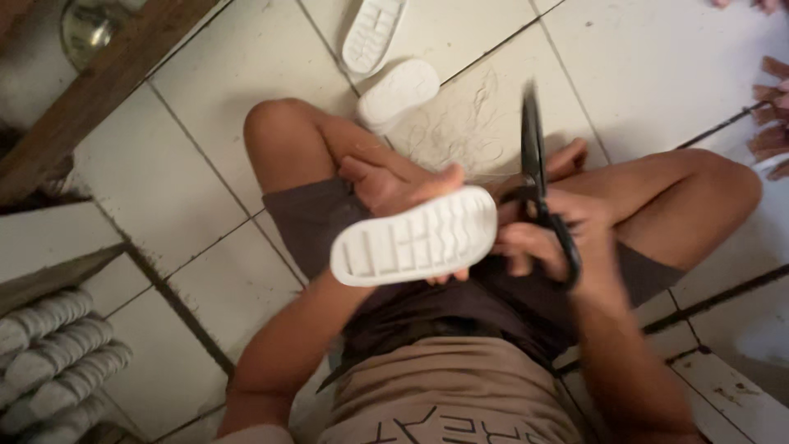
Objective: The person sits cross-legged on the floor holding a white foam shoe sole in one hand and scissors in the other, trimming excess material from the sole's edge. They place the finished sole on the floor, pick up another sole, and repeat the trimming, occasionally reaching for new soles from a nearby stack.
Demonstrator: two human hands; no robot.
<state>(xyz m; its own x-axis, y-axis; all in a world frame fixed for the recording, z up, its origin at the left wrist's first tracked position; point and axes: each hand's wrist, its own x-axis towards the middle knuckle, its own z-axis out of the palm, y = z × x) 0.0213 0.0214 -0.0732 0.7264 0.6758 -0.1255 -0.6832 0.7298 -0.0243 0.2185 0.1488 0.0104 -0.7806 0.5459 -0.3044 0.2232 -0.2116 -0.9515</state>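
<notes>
My left hand [394,187] grips a white rubber shoe sole [415,238], tread side up, held over my lap. My right hand [546,234] is closed around the handles of black scissors [534,156], whose blades point up and away, just right of the sole's toe end. The scissors are blurred with motion. I sit cross-legged on the tiled floor, both knees in view.
Two more white soles [374,34] [399,92] lie on the floor tiles beyond my left knee. A stack of grey-white soles [49,345] sits at the lower left under a shelf. A wooden beam [99,90] crosses the upper left. Brown pieces [772,123] lie at the right edge.
</notes>
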